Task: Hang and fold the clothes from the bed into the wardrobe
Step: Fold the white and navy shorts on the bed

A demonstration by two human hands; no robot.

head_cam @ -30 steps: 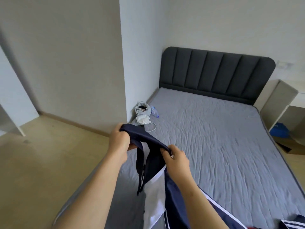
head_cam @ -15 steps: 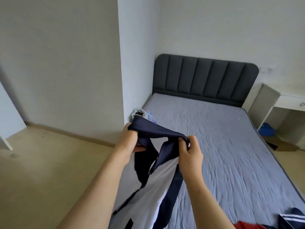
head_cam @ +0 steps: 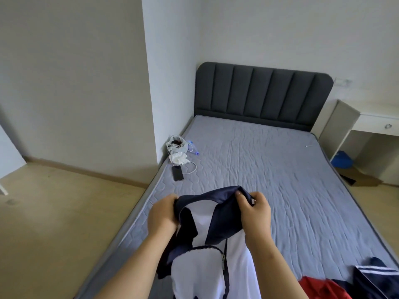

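- Step in hand: one garment lifted and being squared up. The zip jacket [head_cam: 203,275], navy and white, is held over the near left part of the bed [head_cam: 280,169]; its lower body runs out of the bottom of the view.
- The left hand [head_cam: 162,214] grips one end of the collar and the right hand [head_cam: 254,212] grips the other. The fingers [head_cam: 243,199] of both hands are curled and clamped on the navy cloth, with the collar stretched between them.
- The zip is undone at the top; how far down it stands open cannot be told.
- At the near right corner of the bed lie a red garment [head_cam: 319,288] and a navy striped garment [head_cam: 375,275] — both not yet handled. A phone [head_cam: 177,173] lies at the left edge of the bed.
- Judgement: the task is only part done.
- Next move, as judged: keep both collar ends level, then turn away from the bed toward the wardrobe. Neither wardrobe nor hanger is in view.
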